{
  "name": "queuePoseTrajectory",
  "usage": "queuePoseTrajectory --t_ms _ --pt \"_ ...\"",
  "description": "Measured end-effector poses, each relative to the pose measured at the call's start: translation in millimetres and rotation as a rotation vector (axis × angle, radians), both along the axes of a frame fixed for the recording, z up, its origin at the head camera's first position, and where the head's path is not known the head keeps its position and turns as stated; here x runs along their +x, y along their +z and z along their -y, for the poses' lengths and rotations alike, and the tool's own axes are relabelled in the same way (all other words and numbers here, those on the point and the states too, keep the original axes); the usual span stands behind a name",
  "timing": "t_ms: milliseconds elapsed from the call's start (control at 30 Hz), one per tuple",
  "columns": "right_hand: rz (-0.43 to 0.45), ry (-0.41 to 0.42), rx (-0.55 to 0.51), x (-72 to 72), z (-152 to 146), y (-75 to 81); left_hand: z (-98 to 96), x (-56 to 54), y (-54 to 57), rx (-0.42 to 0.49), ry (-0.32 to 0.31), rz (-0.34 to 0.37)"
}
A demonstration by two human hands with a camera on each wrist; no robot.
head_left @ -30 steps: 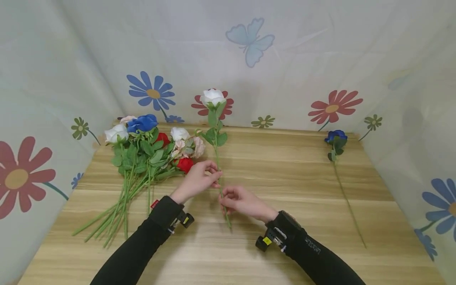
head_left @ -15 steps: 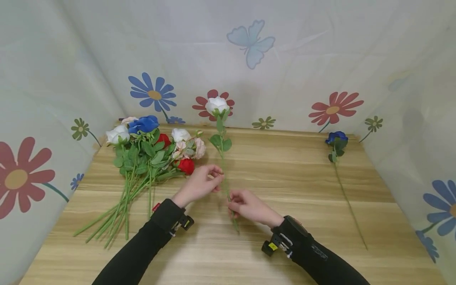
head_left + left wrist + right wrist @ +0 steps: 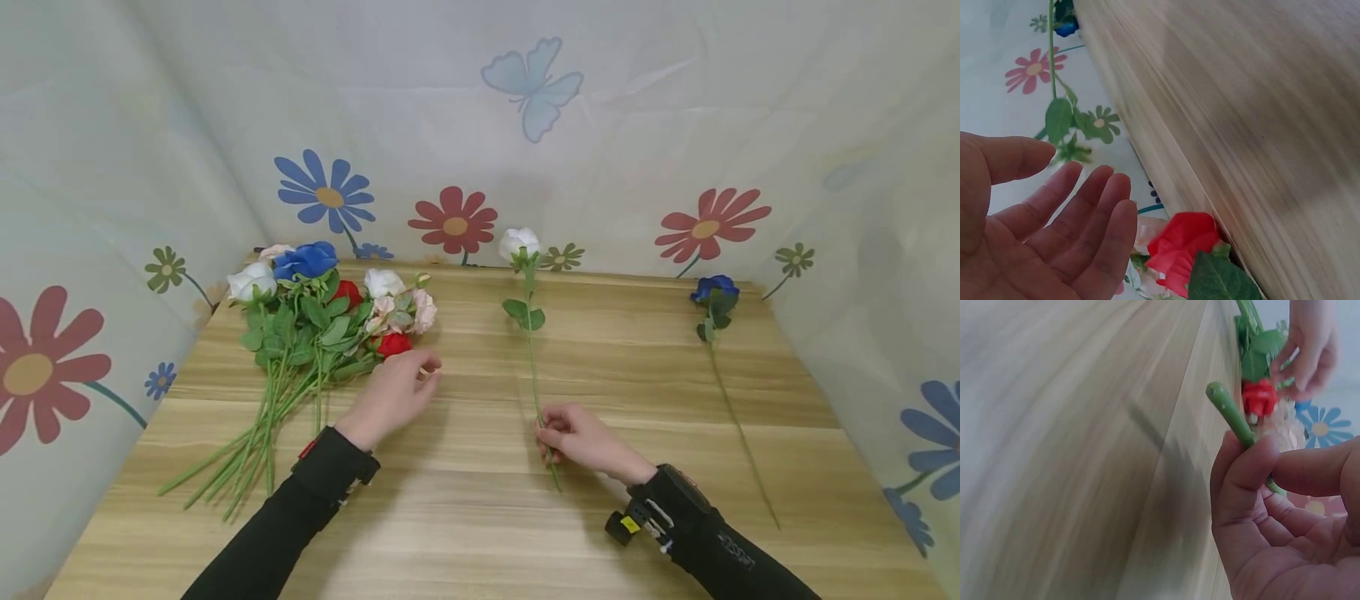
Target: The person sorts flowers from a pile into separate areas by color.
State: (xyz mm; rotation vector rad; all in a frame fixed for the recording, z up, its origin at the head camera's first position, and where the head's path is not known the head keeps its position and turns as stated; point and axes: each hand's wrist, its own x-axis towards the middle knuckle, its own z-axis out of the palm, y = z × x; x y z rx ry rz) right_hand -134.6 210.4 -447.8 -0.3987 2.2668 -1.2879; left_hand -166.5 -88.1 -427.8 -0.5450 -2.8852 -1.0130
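Note:
My right hand (image 3: 581,437) pinches the green stem of a white rose (image 3: 520,244) near its lower end, between thumb and fingers. The bloom points away toward the back edge, with a pair of leaves below it. In the right wrist view the cut end of the stem (image 3: 1230,411) sticks out past the fingertips. My left hand (image 3: 397,387) holds nothing; its fingers (image 3: 1085,228) are loosely bent and apart from the thumb. It is beside a red rose (image 3: 393,344) at the right side of a pile of flowers.
The pile on the left has a blue rose (image 3: 306,261), a white rose (image 3: 252,283), pale pink blooms (image 3: 423,311) and crossing green stems (image 3: 240,462). Far right on the wooden table (image 3: 480,533) lies a single blue rose (image 3: 714,289). A printed curtain (image 3: 420,100) stands behind.
My left hand has let go of the white rose's stem and drawn back left toward the pile. My right hand has carried the rose to the right.

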Motion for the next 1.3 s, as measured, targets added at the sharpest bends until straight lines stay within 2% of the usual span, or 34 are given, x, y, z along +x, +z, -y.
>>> queuePoseTrajectory --t_ms 133,400,633,1000,1300 --pt "-0.012 -0.025 0.023 0.4 -19 1.7 6.5 0.8 -2.3 -0.050 0.012 -0.033" --pt "0.004 -0.088 0.094 1.1 -60 9.1 11.0 3.8 -0.7 -0.100 0.017 -0.026" --pt "0.019 -0.117 0.171 3.4 -90 15.1 12.9 7.3 0.6 -0.108 0.022 -0.005" --pt "0.005 -0.144 0.328 0.1 -110 19.5 14.2 8.3 0.4 -0.115 0.024 0.013" --pt "-0.123 -0.145 0.430 -20.7 -107 23.1 15.0 9.0 0.6 -0.110 0.032 0.022"
